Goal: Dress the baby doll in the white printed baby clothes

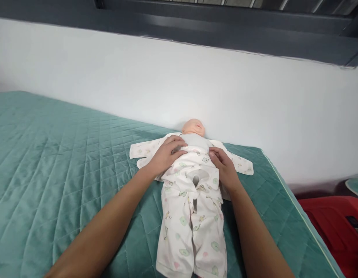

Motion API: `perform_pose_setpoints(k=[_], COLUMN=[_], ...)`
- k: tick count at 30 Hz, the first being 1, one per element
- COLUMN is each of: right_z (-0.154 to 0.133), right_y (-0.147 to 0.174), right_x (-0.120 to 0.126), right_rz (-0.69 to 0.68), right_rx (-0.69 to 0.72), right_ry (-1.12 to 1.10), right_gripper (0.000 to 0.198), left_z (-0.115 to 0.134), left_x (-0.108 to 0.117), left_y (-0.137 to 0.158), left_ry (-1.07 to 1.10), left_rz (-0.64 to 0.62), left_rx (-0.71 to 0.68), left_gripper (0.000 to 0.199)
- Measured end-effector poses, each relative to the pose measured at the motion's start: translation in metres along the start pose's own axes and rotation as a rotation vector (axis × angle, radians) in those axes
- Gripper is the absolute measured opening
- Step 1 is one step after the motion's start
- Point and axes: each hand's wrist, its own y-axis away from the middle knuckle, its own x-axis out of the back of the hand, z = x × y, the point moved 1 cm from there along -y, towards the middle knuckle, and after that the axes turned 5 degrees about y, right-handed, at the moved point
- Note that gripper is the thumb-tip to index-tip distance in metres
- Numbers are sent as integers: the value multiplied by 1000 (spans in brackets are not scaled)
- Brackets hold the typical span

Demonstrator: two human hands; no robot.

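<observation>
A baby doll [194, 127] lies on its back, its head near the wall and its torso covered in plain grey. White printed baby pants [206, 227] cover its lower body, with an opening at the crotch. A white printed baby top [244, 165] is spread under the doll, sleeves out to both sides. My left hand [169, 151] rests at the left of the waist, thumb and fingers apart, fingertips on the grey torso and the waistband. On the other side, my right hand [223, 164] has its fingers closed at the waistband's edge.
A green quilted cover [68, 173] lies under everything, its edge running down on the right. Behind is a white wall [155, 77] below a dark window frame [196, 23]. Beyond the right edge stands a red plastic object [329, 220], lower than the cover.
</observation>
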Motion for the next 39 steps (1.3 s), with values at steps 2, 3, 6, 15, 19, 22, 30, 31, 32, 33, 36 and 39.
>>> perform_pose_setpoints(k=[2, 3, 6, 15, 19, 22, 30, 31, 32, 33, 36, 39], right_z=[1, 0, -3, -11, -11, -6, 13, 14, 14, 13, 12, 11], right_y=[0, 1, 1, -21, -36, -52, -64, -61, -58, -56, -53, -55], right_x=[1, 1, 2, 10, 7, -1, -13, -13, -12, -11, -9, -7], right_rz=[-46, -58, -86, -292, -216, -100, 57, 72, 78, 75, 44, -39], right_rx=[11, 20, 43, 89, 53, 47, -45, -39, -16, 26, 220, 257], right_ry=[-29, -48, -71, 142, 269, 350, 229, 221, 220, 223, 244, 268], right_gripper=[27, 26, 25, 33, 33, 31, 35, 36, 36, 35, 34, 35], left_z=[0, 0, -2, 2, 3, -7, -19, -19, -19, -19, -21, -24], left_x=[1, 2, 1, 1, 3, 0, -16, -17, -17, -16, -11, -7], left_y=[-1, -2, -6, -20, -32, -49, -60, -58, -55, -53, -48, -48], left_ry=[61, 87, 121, -2, -72, -110, -215, -265, -320, -372, -449, -431], left_rz=[-41, -58, -97, -177, -142, -101, 5, 14, 17, 17, -3, -42], left_rx=[25, 38, 53, 70, 152, 217, 333, 315, 277, 227, 112, 116], left_gripper=[25, 25, 23, 17, 18, 17, 11, 12, 14, 15, 17, 19])
